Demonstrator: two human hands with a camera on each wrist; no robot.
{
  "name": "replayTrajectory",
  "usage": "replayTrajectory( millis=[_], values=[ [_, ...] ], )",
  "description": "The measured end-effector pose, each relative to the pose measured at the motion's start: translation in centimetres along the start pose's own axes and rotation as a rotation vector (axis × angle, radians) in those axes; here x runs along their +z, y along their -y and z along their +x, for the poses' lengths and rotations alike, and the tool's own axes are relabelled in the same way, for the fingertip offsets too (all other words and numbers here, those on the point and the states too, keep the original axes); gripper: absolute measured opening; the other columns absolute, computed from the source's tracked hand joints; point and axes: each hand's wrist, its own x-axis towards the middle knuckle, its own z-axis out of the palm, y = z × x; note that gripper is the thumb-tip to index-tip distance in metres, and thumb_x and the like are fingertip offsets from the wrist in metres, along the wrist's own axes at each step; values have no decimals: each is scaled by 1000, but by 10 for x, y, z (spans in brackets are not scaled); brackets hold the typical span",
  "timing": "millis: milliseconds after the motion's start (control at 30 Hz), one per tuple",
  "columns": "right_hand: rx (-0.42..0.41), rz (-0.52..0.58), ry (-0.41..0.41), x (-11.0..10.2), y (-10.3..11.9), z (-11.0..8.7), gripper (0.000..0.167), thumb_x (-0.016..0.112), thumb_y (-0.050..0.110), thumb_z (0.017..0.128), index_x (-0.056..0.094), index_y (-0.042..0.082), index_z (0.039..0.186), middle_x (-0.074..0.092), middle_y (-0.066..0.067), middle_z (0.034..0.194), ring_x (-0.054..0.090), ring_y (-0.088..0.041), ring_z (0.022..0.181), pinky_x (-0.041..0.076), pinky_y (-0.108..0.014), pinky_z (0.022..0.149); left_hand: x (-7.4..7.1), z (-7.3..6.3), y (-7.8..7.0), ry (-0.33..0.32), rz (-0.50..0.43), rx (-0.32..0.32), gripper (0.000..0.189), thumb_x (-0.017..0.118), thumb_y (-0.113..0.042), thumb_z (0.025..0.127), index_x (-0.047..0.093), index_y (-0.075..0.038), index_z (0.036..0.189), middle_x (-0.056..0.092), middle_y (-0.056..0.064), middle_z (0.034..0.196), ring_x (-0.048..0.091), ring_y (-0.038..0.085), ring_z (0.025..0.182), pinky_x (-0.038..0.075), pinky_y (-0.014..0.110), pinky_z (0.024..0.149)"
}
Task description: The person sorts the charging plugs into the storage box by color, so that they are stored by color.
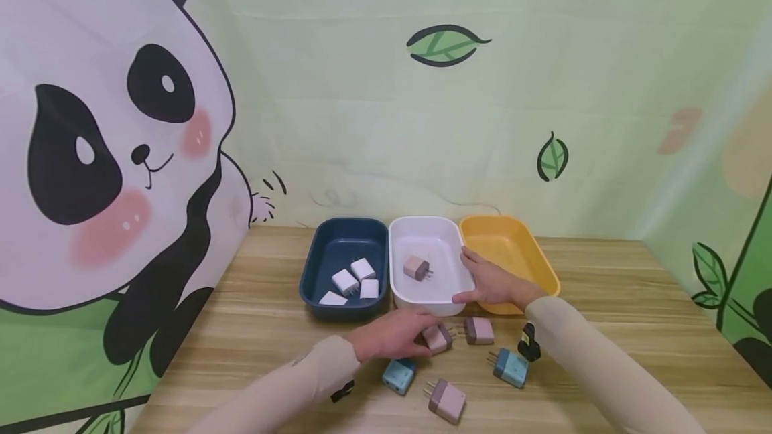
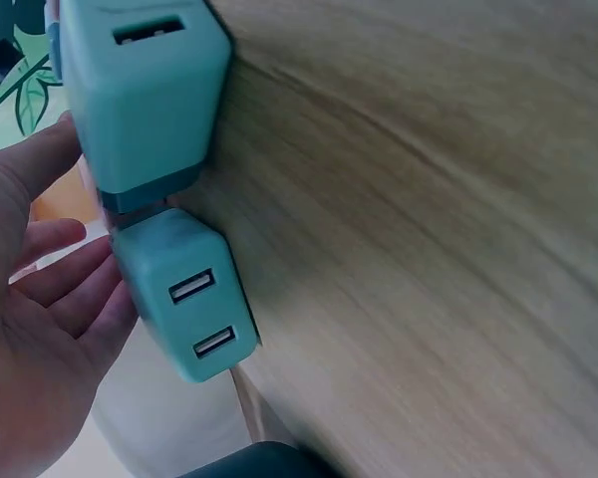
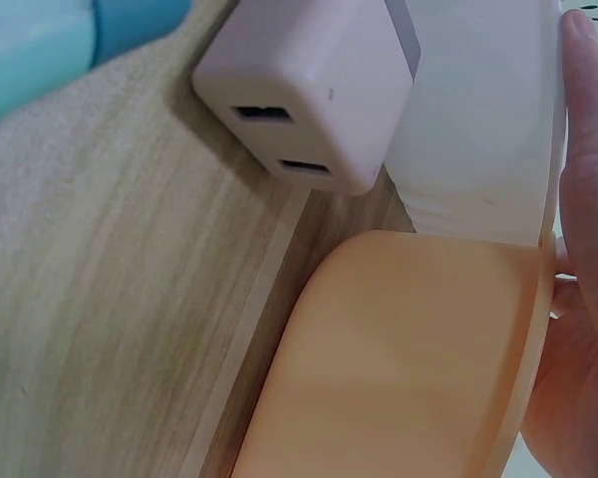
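Note:
My left hand (image 1: 395, 333) lies low over the table, its fingers reaching onto a pink charger (image 1: 438, 338). In the left wrist view the palm (image 2: 30, 339) is spread with fairly straight fingers, which touch the lower of two teal chargers (image 2: 184, 294). My right hand (image 1: 491, 283) rests on the right rim of the white tray (image 1: 398, 246), thumb on its front edge. In the right wrist view a straight finger (image 3: 583, 149) lies along that rim. One pink charger (image 1: 416, 266) lies inside the white tray.
A navy tray (image 1: 313, 260) holding several white chargers stands left of the white one, and a yellow tray (image 1: 512, 240) stands to its right. Loose on the wooden table are pink chargers (image 1: 479, 330) (image 1: 447, 400), blue chargers (image 1: 399, 376) (image 1: 510, 367) and a small black item (image 1: 529, 343).

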Motion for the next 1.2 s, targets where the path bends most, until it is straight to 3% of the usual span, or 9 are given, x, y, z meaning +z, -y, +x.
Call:
replayTrajectory(
  millis=[167,467,833,1033,1200],
  values=[
    [13,7,0,1,-1,0,111,73,59,72,16,5,151,10,-14,157,24,-35,138,27,-48,107,3,4,1,20,12,-13,54,72,-33,84,54,-13,130,57,-2,120,52,4,101,44,21,88],
    [7,2,-1,1,2,-1,110,73,57,73,15,3,151,10,-15,156,24,-36,138,27,-48,107,2,9,-2,43,33,-12,41,73,-34,83,61,-14,117,58,-5,103,50,2,83,44,17,72],
    [11,6,0,2,0,2,112,73,59,72,16,2,150,11,-17,156,26,-36,136,28,-49,106,2,13,-6,83,31,-4,40,74,-32,82,59,-19,117,57,-9,96,49,2,79,43,17,66],
    [14,0,1,3,-2,3,113,72,60,71,17,1,150,11,-17,156,25,-36,137,27,-49,107,3,11,-5,72,-12,50,35,75,-28,82,62,-17,113,57,-12,88,50,1,75,42,15,65],
    [25,-18,-5,3,-3,1,116,70,65,69,15,4,151,10,-14,157,24,-35,138,28,-47,107,3,6,-6,59,-5,75,36,75,-25,82,63,-15,114,60,-11,92,51,0,76,42,15,66]
  ],
)
